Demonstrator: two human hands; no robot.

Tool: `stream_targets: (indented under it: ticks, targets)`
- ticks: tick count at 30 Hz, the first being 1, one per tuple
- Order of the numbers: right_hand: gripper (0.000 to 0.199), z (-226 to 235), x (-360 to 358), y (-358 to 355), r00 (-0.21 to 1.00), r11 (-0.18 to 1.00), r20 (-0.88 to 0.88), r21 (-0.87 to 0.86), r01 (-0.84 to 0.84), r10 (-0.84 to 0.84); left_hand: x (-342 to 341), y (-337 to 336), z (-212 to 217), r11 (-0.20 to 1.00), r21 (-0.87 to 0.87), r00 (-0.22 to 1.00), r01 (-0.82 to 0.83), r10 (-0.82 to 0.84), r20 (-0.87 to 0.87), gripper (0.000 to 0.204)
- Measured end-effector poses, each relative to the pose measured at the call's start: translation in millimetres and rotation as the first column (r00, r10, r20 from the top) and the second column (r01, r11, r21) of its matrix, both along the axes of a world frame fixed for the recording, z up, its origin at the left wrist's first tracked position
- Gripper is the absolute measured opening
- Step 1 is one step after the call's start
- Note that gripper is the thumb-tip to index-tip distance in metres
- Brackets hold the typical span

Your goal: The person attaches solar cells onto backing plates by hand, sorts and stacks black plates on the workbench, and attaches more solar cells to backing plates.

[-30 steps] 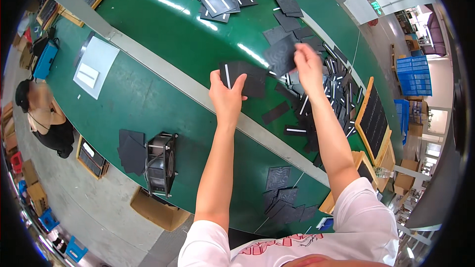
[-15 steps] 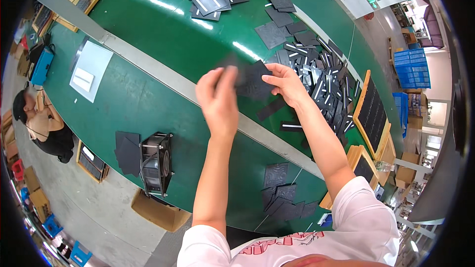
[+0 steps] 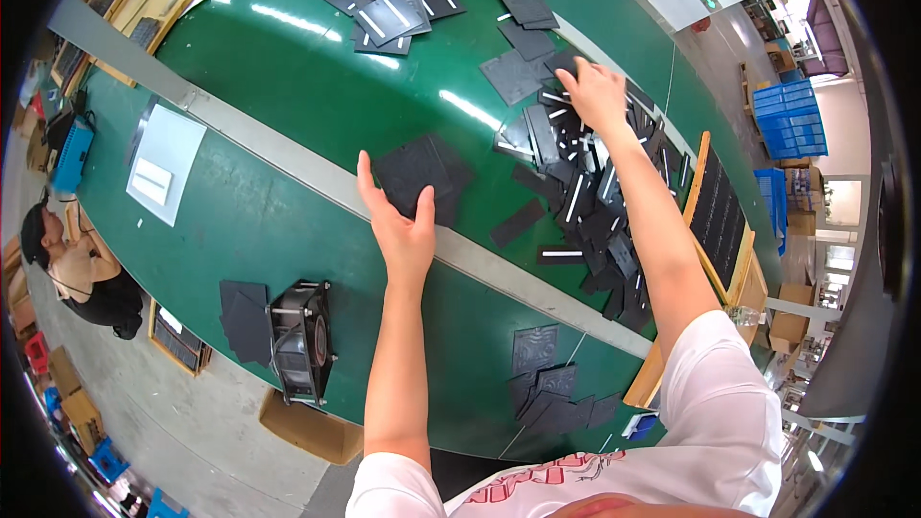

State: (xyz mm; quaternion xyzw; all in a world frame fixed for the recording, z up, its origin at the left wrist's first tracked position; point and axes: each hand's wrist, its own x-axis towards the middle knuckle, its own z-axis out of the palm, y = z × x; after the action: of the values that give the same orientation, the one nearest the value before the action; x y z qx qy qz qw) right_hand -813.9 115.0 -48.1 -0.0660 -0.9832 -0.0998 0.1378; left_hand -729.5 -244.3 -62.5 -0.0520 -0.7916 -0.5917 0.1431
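Note:
My left hand is closed on a small stack of black square sheets, with the thumb on top and the fingers along the left edge. This stack is over the green table, near the grey strip. Farther right, my right hand is at the far edge of a heap of black pieces. Its thumb and fingertips close at the edge of a dark flat sheet, partly hidden by the hand. Many heap pieces bear white strips.
More black sheets lie at the far side, and others nearer me. A black fan stands at left beside dark sheets. Wood-framed black panels are at right. Another person sits at far left.
My right hand has left the stack and moved right and away to the heap's far edge. My left hand has come lower and keeps the stack.

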Motion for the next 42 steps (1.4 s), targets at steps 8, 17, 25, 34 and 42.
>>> stream_targets:
  ticks: [8,17,25,34,42]
  targets:
    - [0.088,-4.9,-153.7,13.0,0.928,0.795,0.079,-0.492,0.355,-0.365,8.2,8.1,7.8,0.931,0.356,0.967,0.077,-0.157,0.202,0.088]
    - [0.057,16.4,-161.8,-1.1,0.933,0.155,0.257,-0.941,0.301,-0.250,7.2,1.9,-0.1,0.913,0.404,0.967,0.051,-0.146,0.209,0.086]
    - [0.058,22.4,-130.1,-1.2,0.780,0.592,0.601,-0.568,0.572,-0.175,5.0,8.0,4.9,0.908,0.411,0.973,0.087,-0.165,0.160,0.086]
    - [0.037,58.7,-92.3,0.8,0.925,-0.150,0.363,-0.914,0.377,0.112,5.3,5.3,8.6,0.883,0.464,0.974,0.065,-0.158,0.164,0.084]
    - [0.050,35.8,-65.1,-83.4,0.877,0.100,0.475,-0.879,0.467,0.077,5.4,6.1,3.2,0.902,0.429,0.977,0.056,-0.138,0.163,0.084]
